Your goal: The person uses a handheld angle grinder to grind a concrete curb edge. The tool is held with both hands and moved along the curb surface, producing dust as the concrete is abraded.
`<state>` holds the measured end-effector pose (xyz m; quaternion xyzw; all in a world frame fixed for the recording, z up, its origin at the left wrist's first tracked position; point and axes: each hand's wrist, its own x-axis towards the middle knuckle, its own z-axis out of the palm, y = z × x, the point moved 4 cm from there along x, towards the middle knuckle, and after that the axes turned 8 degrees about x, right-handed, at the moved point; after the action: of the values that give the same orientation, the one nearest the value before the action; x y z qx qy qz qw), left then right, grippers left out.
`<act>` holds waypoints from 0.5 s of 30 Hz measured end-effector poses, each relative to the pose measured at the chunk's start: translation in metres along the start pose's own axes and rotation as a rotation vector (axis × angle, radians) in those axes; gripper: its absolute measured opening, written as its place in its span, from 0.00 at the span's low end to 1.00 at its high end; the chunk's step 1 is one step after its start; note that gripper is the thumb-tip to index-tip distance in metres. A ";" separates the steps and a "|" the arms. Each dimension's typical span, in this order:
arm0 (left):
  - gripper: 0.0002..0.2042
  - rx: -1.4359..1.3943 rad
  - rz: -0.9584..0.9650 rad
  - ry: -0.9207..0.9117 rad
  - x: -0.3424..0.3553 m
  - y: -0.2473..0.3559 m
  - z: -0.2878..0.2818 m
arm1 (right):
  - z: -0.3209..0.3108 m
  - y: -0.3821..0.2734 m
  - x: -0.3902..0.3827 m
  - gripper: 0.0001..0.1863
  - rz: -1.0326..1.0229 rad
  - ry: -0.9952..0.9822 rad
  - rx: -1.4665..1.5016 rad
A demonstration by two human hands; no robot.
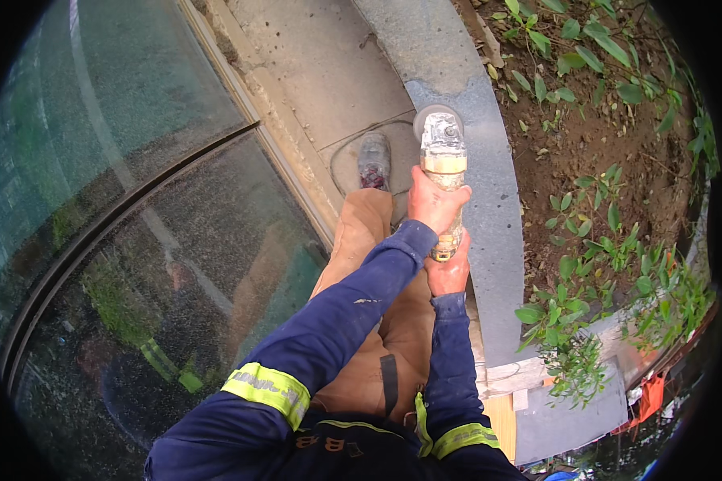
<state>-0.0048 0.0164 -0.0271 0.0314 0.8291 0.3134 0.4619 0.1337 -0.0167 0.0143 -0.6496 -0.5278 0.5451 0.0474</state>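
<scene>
A dusty angle grinder (443,143) with a yellow and grey body is in both my hands. My left hand (436,200) wraps round the body just behind the yellow collar. Further back, my right hand (451,271) closes on the rear end of the tool. The grinder's round disc (422,120) lies over the top of a curved grey stone curb (493,272); whether it touches I cannot tell. Around the disc the curb's surface looks bluish and smoother, while the far part is rougher and paler.
Left of me stands a dark glass pane (200,264) with a metal frame. A cord (334,160) loops on the paving by my shoe (374,160). Soil with leafy plants (594,200) lies right of the curb. Near right is a grey board (573,413).
</scene>
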 end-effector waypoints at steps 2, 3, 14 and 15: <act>0.35 0.000 0.001 -0.020 0.000 0.006 0.001 | 0.000 0.000 0.002 0.45 -0.004 0.029 0.004; 0.35 0.001 0.002 -0.032 -0.001 0.011 0.001 | 0.000 0.000 0.004 0.45 -0.005 0.045 0.006; 0.32 -0.007 -0.022 0.019 0.002 0.005 -0.010 | 0.006 -0.007 0.002 0.44 0.011 -0.014 -0.006; 0.31 -0.010 -0.038 0.008 0.000 0.006 -0.009 | 0.005 -0.005 0.001 0.44 0.005 0.000 -0.008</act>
<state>-0.0131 0.0170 -0.0202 0.0121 0.8299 0.3086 0.4647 0.1263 -0.0168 0.0149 -0.6512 -0.5283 0.5431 0.0432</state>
